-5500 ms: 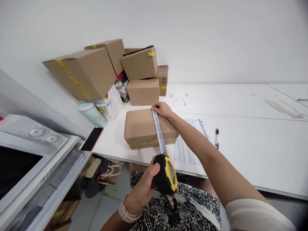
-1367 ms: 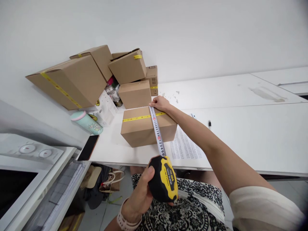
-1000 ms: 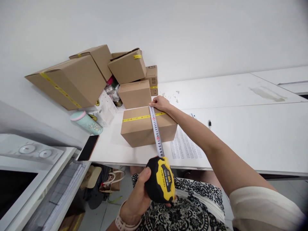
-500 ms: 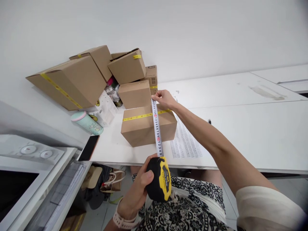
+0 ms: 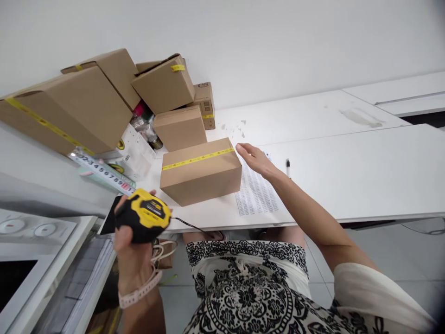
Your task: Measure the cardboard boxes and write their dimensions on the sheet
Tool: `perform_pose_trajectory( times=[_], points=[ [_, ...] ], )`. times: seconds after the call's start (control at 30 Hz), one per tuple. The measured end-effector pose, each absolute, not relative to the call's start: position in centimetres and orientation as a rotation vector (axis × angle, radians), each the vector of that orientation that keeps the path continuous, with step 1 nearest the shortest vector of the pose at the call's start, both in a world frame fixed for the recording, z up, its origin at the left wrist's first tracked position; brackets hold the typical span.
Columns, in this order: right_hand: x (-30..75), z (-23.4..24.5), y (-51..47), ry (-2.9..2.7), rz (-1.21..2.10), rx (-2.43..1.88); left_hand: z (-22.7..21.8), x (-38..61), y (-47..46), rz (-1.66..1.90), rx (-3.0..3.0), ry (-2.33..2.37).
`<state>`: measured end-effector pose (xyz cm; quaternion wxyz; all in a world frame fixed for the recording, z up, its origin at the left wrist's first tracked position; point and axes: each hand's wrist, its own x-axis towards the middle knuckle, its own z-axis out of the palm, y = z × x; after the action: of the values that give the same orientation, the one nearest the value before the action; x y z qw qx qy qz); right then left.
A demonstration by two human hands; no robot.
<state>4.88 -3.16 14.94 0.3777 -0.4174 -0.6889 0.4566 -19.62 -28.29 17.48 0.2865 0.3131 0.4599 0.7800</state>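
My left hand (image 5: pixel 130 250) is wrapped round a black and yellow tape measure (image 5: pixel 150 211), held off the front left of the table. Its white blade (image 5: pixel 104 172) sticks out up and to the left, across a mint-green tumbler. In the middle of the table a taped cardboard box (image 5: pixel 201 171) rests with yellow tape along its top. My right hand (image 5: pixel 255 160) is beside that box's right end, fingers stretched out, holding nothing. Whether the fingertips touch the box, I cannot tell. Under this hand lies a printed sheet (image 5: pixel 255 192) with columns of text.
Several cardboard boxes (image 5: pixel 167 88) are stacked at the back left against the wall. A black-capped pen (image 5: pixel 288 167) lies right of the sheet. The mint tumbler (image 5: pixel 90 175) and a dark phone (image 5: pixel 110 218) sit at the left edge. A white appliance (image 5: pixel 66 227) stands at far left.
My left hand has swung left with the tape measure, and its blade has come off the box and is shorter. My right hand has let go of the blade's end and opened.
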Motion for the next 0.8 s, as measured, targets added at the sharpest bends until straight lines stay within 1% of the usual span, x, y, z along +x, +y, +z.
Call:
perform_pose_trajectory(
  times=[0.07,0.17,0.3,0.4,0.5,0.8],
  points=[
    [5.2,13.5,-2.7,-1.776,1.352,-1.118,17.5,-21.8,-27.6,2.048,0.769,1.341],
    [5.1,12.8,-2.9,-1.782,1.546,-1.088,16.6,-24.2,-26.5,1.908,0.633,1.419],
    [5.1,13.4,-3.7,-1.843,1.669,-0.872,15.2,-25.4,-25.3,1.824,0.576,1.288],
    [5.5,13.3,-4.3,-1.88,1.624,-0.63,14.8,-25.6,-25.3,1.915,0.613,1.202],
    [5.8,11.7,-5.0,-1.861,1.527,-0.511,14.2,-25.6,-25.8,1.919,0.623,1.188],
    [5.5,3.9,-7.3,-1.828,1.258,-0.758,10.8,-24.3,-27.4,1.746,0.48,1.347]
  ],
)
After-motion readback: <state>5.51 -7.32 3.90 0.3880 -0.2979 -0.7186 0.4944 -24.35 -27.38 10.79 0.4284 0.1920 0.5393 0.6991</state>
